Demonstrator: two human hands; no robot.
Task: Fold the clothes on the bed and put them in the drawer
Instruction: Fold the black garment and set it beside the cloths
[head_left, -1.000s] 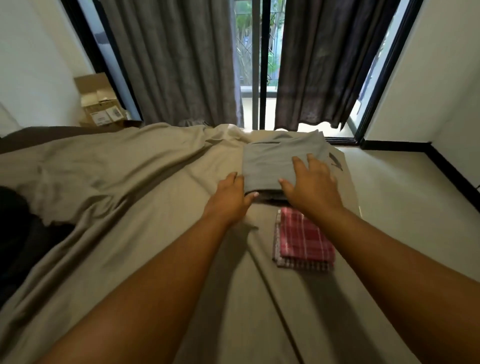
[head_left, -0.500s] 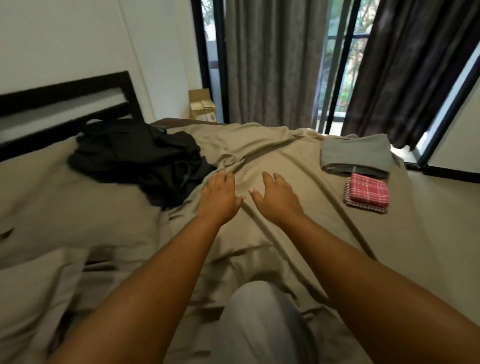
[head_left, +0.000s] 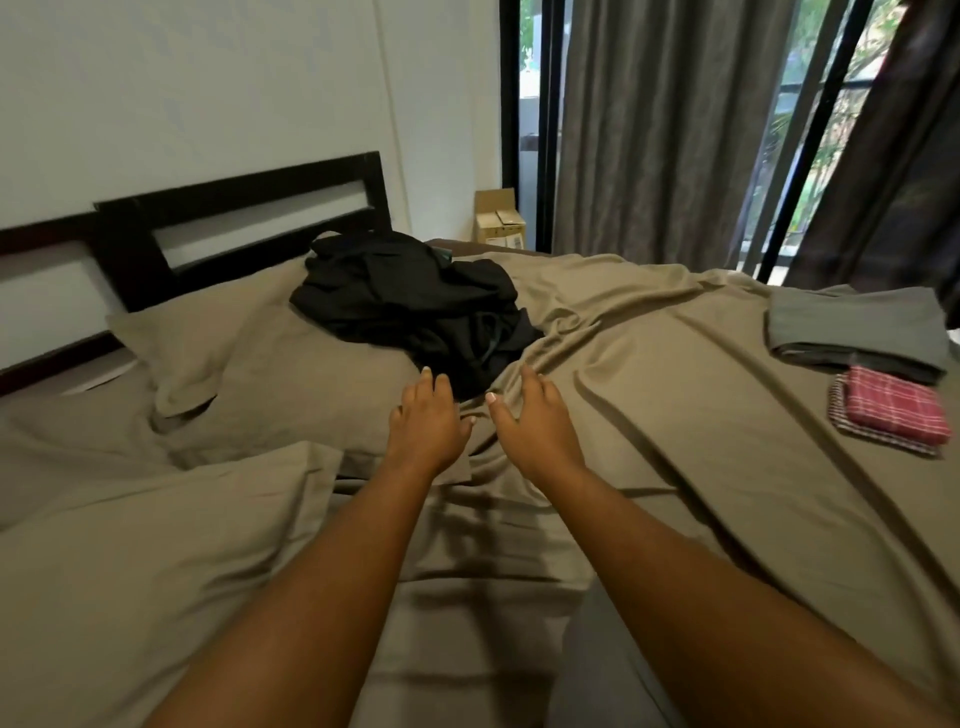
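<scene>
A heap of unfolded black clothes (head_left: 426, 306) lies on the bed (head_left: 649, 415), partly on a pillow near the headboard. My left hand (head_left: 428, 423) and my right hand (head_left: 535, 421) reach out side by side just short of the heap's near edge, fingers apart, holding nothing. At the bed's far right edge rests a folded grey garment (head_left: 857, 327) on a darker folded piece. A folded red checked cloth (head_left: 891, 410) lies right in front of it.
Two beige pillows (head_left: 249, 364) lie at the left under a dark wooden headboard (head_left: 249, 208). A cardboard box (head_left: 501, 218) stands by the wall behind the bed. Dark curtains (head_left: 665, 130) hang over a glass door. My grey-clad knee (head_left: 613, 660) shows at the bottom.
My hands left the folded grey garment and swung left across the bed toward the black heap. The view turned left, bringing the headboard and pillows in.
</scene>
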